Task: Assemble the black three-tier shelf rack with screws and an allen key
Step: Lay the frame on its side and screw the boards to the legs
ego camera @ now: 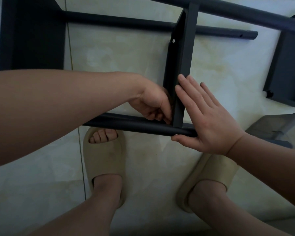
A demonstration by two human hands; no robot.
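A black shelf panel (182,48) stands on edge between black round tubes. The nearest tube (134,124) runs across just above my feet. My right hand (206,116) lies flat with straight fingers against the panel's right face, its thumb under the tube's end. My left hand (153,103) has its fingers curled at the inner corner where panel and tube meet; what they pinch is hidden. Two more tubes (126,23) lie farther back, and a screw hole (173,41) shows on the panel's flange.
Another black shelf panel (32,34) stands at the top left and a third (288,65) lies at the right. A dark object (271,130) sits at the right edge. My feet in beige slippers (104,160) stand on the pale tiled floor.
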